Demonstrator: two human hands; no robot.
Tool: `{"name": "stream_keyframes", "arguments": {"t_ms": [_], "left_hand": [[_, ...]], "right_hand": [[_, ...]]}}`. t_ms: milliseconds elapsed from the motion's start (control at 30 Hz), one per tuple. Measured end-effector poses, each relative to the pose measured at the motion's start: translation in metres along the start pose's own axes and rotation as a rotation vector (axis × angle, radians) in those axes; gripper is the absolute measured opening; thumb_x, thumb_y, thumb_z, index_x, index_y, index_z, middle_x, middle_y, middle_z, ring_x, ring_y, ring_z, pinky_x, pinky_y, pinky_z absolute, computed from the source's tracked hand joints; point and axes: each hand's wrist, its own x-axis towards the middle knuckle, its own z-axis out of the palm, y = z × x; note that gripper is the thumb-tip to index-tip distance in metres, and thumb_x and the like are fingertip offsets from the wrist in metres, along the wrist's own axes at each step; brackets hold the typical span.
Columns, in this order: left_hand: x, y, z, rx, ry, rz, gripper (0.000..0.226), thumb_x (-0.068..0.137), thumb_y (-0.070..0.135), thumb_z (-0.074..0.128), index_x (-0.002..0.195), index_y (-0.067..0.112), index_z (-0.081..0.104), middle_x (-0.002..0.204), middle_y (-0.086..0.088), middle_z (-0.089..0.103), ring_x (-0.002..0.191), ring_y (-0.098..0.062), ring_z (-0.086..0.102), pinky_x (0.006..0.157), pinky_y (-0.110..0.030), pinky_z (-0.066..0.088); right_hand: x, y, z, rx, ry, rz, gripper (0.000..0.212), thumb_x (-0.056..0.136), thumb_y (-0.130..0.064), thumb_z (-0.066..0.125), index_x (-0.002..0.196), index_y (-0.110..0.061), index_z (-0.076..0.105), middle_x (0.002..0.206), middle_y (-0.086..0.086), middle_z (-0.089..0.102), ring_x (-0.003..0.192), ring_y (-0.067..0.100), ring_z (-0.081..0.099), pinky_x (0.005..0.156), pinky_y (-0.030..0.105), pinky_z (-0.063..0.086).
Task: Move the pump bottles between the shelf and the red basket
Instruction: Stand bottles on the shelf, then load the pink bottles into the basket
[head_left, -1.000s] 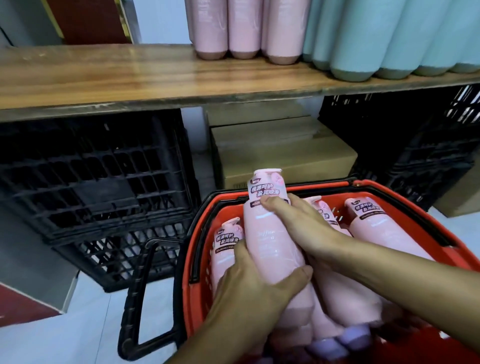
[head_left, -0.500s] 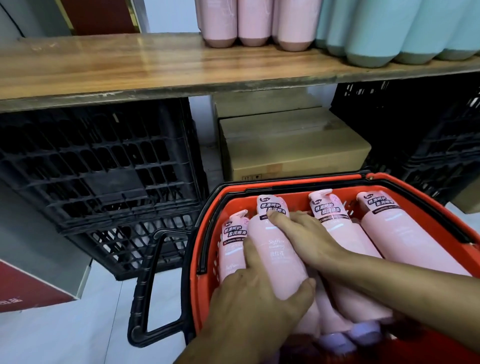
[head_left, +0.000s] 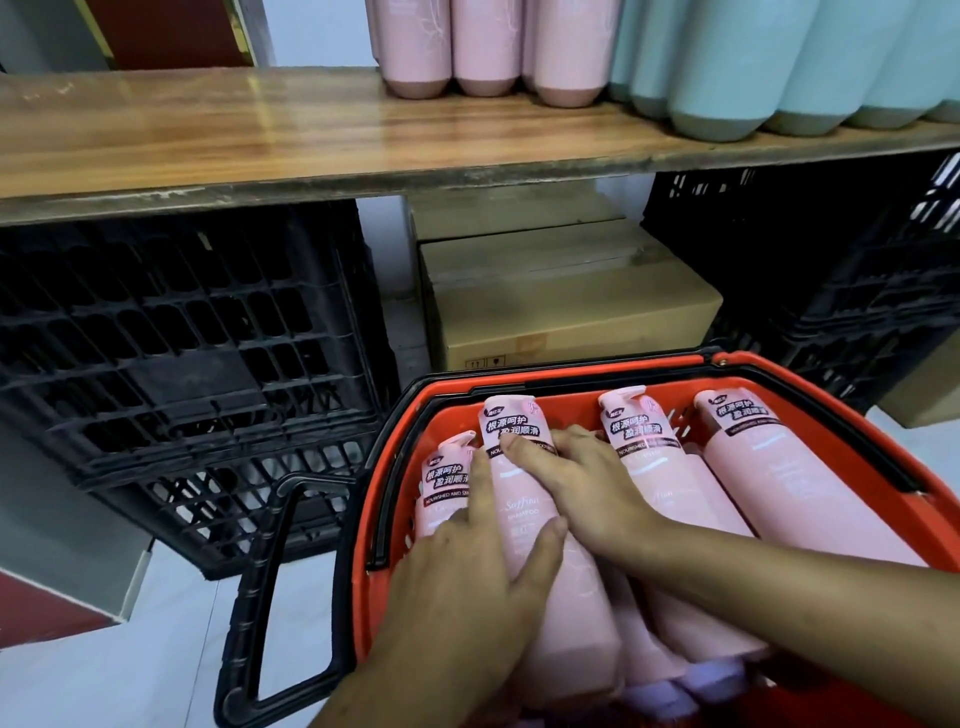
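A red basket (head_left: 571, 383) with black handles sits on the floor below a wooden shelf (head_left: 260, 135). Several pink pump bottles lie side by side in it. Both hands grip the second bottle from the left (head_left: 524, 514). My left hand (head_left: 467, 577) wraps its lower body, thumb on the right side. My right hand (head_left: 587, 488) lies over its upper part, fingers near the black label. Another pink bottle (head_left: 444, 483) lies to its left, and two more, one (head_left: 654, 467) beside it and one (head_left: 769, 467) at the far right. Pink bottles (head_left: 478, 47) and pale blue bottles (head_left: 727, 62) stand on the shelf.
Black plastic crates (head_left: 182, 353) stand under the shelf at left and right (head_left: 841, 270). A cardboard box (head_left: 561, 296) sits between them, behind the basket. One black basket handle (head_left: 260, 597) hangs out over the white floor at left.
The held bottle has come down from a raised, tilted position into the basket, now lying level with the others. Both hands stayed on it.
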Motion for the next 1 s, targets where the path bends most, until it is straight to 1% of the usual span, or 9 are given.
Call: {"name": "stream_keyframes", "arguments": {"t_ms": [133, 200, 267, 367, 500, 633, 767, 933, 1000], "left_hand": [[0.007, -0.002, 0.0, 0.102, -0.021, 0.041, 0.09, 0.076, 0.085, 0.006, 0.152, 0.044, -0.018, 0.133, 0.009, 0.06, 0.114, -0.018, 0.062, 0.088, -0.032, 0.046], [0.021, -0.005, -0.016, 0.127, 0.034, 0.043, 0.081, 0.077, 0.085, 0.014, 0.151, 0.051, 0.008, 0.125, 0.008, 0.065, 0.112, -0.017, 0.062, 0.089, -0.031, 0.048], [0.037, -0.002, -0.038, 0.064, 0.173, 0.111, 0.059, 0.083, 0.077, 0.035, 0.136, 0.052, 0.041, 0.104, 0.009, 0.071, 0.102, -0.015, 0.065, 0.086, -0.031, 0.052], [0.07, 0.013, -0.077, -0.084, 0.411, 0.292, 0.033, 0.082, 0.059, 0.054, 0.107, 0.043, 0.068, 0.065, 0.011, 0.064, 0.071, -0.009, 0.066, 0.071, -0.03, 0.054], [0.109, 0.042, -0.127, -0.212, 0.651, 0.472, 0.02, 0.083, 0.044, 0.062, 0.077, 0.029, 0.075, 0.049, 0.01, 0.056, 0.048, -0.005, 0.054, 0.053, -0.019, 0.04], [0.148, 0.066, -0.161, -0.245, 0.798, 0.58, 0.02, 0.084, 0.034, 0.065, 0.072, 0.02, 0.074, 0.048, 0.006, 0.056, 0.047, -0.007, 0.051, 0.052, -0.023, 0.036], [0.198, 0.093, -0.187, -0.372, 0.768, 0.496, 0.008, 0.086, 0.027, 0.071, 0.092, 0.024, 0.074, 0.057, 0.009, 0.058, 0.055, 0.0, 0.053, 0.061, -0.021, 0.043], [0.278, 0.128, -0.211, -0.591, 0.624, 0.239, 0.05, 0.078, 0.035, 0.078, 0.125, 0.024, 0.065, 0.096, 0.006, 0.069, 0.088, -0.011, 0.064, 0.086, -0.029, 0.053], [0.308, 0.143, -0.214, -0.668, 0.531, 0.175, 0.07, 0.073, 0.034, 0.082, 0.137, 0.022, 0.055, 0.116, -0.001, 0.065, 0.092, -0.016, 0.064, 0.084, -0.03, 0.054]], "right_hand": [[0.011, -0.003, -0.008, -0.219, -0.051, -0.025, 0.06, 0.073, -0.085, 0.045, 0.078, -0.03, 0.067, 0.085, -0.009, 0.063, 0.092, 0.016, 0.06, 0.081, 0.033, 0.041], [0.022, -0.013, -0.019, -0.266, 0.01, -0.027, 0.08, 0.061, -0.095, 0.043, 0.105, -0.031, 0.065, 0.092, -0.015, 0.066, 0.092, 0.012, 0.063, 0.079, 0.031, 0.044], [0.036, -0.027, -0.034, -0.261, 0.132, -0.065, 0.072, 0.068, -0.088, 0.056, 0.116, -0.035, 0.058, 0.086, -0.013, 0.066, 0.085, 0.01, 0.064, 0.074, 0.031, 0.046], [0.057, -0.054, -0.059, -0.166, 0.308, -0.19, 0.037, 0.08, -0.063, 0.073, 0.092, -0.028, 0.069, 0.065, -0.01, 0.063, 0.062, 0.003, 0.057, 0.064, 0.028, 0.041], [0.07, -0.096, -0.09, -0.035, 0.506, -0.424, 0.037, 0.082, -0.056, 0.07, 0.065, -0.024, 0.071, 0.055, -0.015, 0.061, 0.052, 0.002, 0.052, 0.057, 0.027, 0.038], [0.11, -0.151, -0.123, -0.014, 0.695, -0.555, 0.033, 0.087, -0.042, 0.067, 0.071, -0.015, 0.078, 0.061, -0.001, 0.069, 0.064, 0.015, 0.064, 0.063, 0.036, 0.048], [0.16, -0.174, -0.136, -0.287, 0.682, -0.412, 0.029, 0.092, -0.042, 0.063, 0.092, -0.019, 0.08, 0.093, 0.008, 0.077, 0.095, 0.03, 0.069, 0.079, 0.033, 0.051], [0.181, -0.164, -0.134, -0.255, 0.579, -0.253, 0.027, 0.085, -0.036, 0.063, 0.087, -0.014, 0.078, 0.091, 0.011, 0.074, 0.09, 0.033, 0.068, 0.077, 0.031, 0.051], [0.185, -0.164, -0.137, -0.237, 0.536, -0.222, 0.025, 0.082, -0.033, 0.064, 0.083, -0.012, 0.078, 0.09, 0.012, 0.074, 0.089, 0.033, 0.069, 0.079, 0.033, 0.056]]}}
